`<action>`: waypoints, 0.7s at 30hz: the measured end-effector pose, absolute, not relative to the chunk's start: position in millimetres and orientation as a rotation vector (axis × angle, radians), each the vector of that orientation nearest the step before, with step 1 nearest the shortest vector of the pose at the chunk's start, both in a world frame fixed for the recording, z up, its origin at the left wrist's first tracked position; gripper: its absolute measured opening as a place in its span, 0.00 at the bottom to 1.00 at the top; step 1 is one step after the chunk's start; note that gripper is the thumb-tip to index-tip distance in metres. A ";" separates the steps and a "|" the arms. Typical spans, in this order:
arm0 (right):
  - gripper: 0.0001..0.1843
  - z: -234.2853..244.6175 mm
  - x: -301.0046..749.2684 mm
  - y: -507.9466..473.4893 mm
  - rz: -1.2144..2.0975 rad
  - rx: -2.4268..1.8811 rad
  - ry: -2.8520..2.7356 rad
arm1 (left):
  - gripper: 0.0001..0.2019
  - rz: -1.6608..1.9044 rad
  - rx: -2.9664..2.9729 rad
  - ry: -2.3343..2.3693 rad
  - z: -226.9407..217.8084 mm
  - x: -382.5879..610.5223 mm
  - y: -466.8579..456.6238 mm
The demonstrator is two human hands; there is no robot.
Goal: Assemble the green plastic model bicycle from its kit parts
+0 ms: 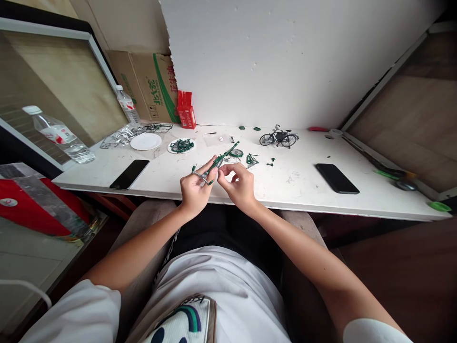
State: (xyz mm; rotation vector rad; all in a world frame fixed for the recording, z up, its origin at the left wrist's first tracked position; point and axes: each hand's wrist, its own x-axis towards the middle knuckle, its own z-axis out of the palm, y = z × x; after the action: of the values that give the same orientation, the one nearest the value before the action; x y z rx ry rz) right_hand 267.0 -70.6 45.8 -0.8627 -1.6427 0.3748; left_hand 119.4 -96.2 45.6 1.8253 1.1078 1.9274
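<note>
My left hand (197, 189) is closed around a green model bicycle frame (224, 155) with silver handlebars, held tilted above the table's front edge. Thumb and forefinger of my right hand (238, 183) are pinched together beside the frame's lower end. Whatever sits between those fingertips is too small to make out. Just past my hands lie a wheel with a green fender (236, 153) and a cluster of green parts (252, 159). Small green pieces (271, 162) lie to their right. A finished-looking black model bicycle (279, 137) stands upright farther back.
A white plate of green parts (182, 145), another white plate (145, 141) and a dark phone (129, 174) lie left. Another phone (337, 178) is at right. Water bottles (60, 136), a red box (186, 110) and a cardboard carton (150, 88) stand left. A white panel (285, 62) backs the table.
</note>
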 end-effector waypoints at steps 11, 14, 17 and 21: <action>0.06 44.1 267.2 -69.1 0.320 -0.882 -1.677 | 0.20 1.906 1.833 1.131 45.9 120.0 -96.2; 0.05 43.4 266.9 -68.7 0.328 -0.882 -1.678 | 0.20 1.908 1.844 1.115 45.3 119.4 -96.0; 0.05 42.5 266.4 -68.6 0.364 -0.908 -1.671 | 0.19 1.911 1.853 1.097 44.6 118.8 -95.5; 0.06 42.5 265.8 -69.0 0.434 -0.927 -1.650 | 0.20 1.900 1.858 1.120 44.2 118.4 -95.2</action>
State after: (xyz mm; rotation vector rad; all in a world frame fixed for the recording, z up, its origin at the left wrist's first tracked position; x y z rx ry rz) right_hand 265.8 -69.0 42.5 -0.9269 -1.6496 0.4342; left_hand 118.4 -95.2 44.2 1.8578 1.1202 1.8998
